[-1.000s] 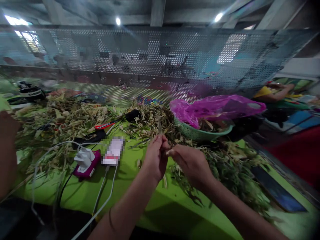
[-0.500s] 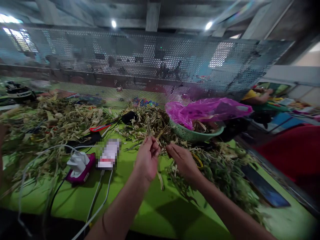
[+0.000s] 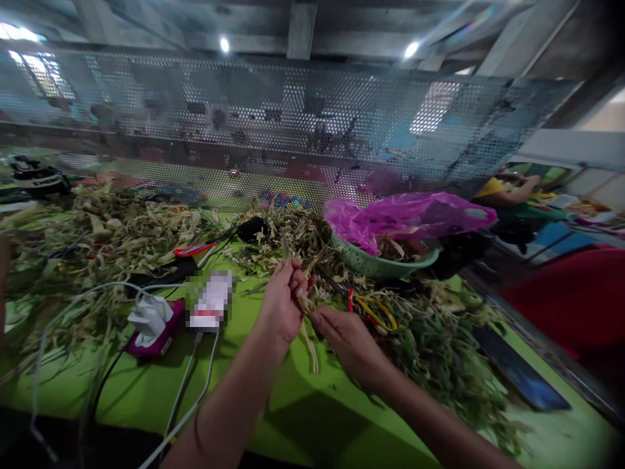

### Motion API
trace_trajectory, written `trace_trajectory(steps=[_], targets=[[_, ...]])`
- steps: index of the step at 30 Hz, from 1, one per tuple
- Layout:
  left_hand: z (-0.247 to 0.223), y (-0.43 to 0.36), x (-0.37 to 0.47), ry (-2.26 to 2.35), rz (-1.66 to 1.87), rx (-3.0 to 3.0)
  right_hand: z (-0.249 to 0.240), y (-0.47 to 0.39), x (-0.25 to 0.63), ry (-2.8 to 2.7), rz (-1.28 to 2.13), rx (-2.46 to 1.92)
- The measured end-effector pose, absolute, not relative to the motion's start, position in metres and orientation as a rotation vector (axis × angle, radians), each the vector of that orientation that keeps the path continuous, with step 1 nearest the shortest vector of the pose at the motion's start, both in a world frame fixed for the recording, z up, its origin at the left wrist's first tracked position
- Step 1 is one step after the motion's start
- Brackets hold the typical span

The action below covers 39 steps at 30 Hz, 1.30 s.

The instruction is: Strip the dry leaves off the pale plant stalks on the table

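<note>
My left hand point(image 3: 284, 299) is closed around a thin dried plant stalk point(image 3: 311, 352), whose tip shows above the fingers and whose pale strands hang below. Just to the right, my right hand point(image 3: 349, 339) pinches the stalk close under the left fingers. Beyond both hands lies a heap of dried plant pieces point(image 3: 305, 228). A tool with yellow and red handles point(image 3: 378, 311), perhaps scissors, rests past my right hand. Greener plant stems point(image 3: 444, 345) are piled to the right of it.
A green basket point(image 3: 385, 266) carries a pink plastic bag point(image 3: 410, 215). On the left are a phone point(image 3: 213, 301), a purple power block point(image 3: 155, 345) with a white plug, and cables. A red-handled tool point(image 3: 195, 249) lies behind. A dark flat phone-like slab point(image 3: 522, 368) sits right; perforated metal screen point(image 3: 244, 130) behind.
My right hand has moved down and left to meet the stalk at my left hand. The yellow-and-red-handled tool has come into fuller view. My left hand has barely shifted.
</note>
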State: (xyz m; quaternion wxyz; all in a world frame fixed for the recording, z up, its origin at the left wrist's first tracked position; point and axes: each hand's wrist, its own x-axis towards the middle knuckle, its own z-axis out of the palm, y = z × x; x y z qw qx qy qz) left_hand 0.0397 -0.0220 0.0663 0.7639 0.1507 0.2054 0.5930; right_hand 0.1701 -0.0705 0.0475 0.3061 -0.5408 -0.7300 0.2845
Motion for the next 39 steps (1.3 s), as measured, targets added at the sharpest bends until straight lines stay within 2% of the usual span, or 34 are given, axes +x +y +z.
trace_trajectory(steps=[5,9,14,16,22,28,35,39], targets=[[0.063,-0.019,0.035,0.399,1.280,0.308,0.061,-0.072,0.177,-1.833,0.746,-1.403],[0.066,-0.018,0.033,0.419,1.277,0.291,0.055,-0.067,0.182,-1.964,0.734,-1.444],[0.068,-0.027,0.039,0.465,1.247,0.273,0.043,-0.058,0.190,-2.128,0.207,-1.571],[0.070,-0.031,0.040,0.457,1.238,0.281,0.044,-0.056,0.193,-2.118,0.093,-1.572],[0.076,-0.022,0.031,0.454,1.296,0.315,0.046,-0.072,0.177,-2.190,0.126,-1.527],[0.058,-0.020,0.045,0.542,1.311,0.275,0.051,-0.081,0.164,-2.343,0.030,-1.569],[0.072,-0.024,0.045,0.476,1.309,0.271,0.043,-0.071,0.173,-1.931,0.431,-1.496],[0.068,-0.018,0.048,0.554,1.283,0.224,0.047,-0.081,0.160,-2.206,0.239,-1.450]])
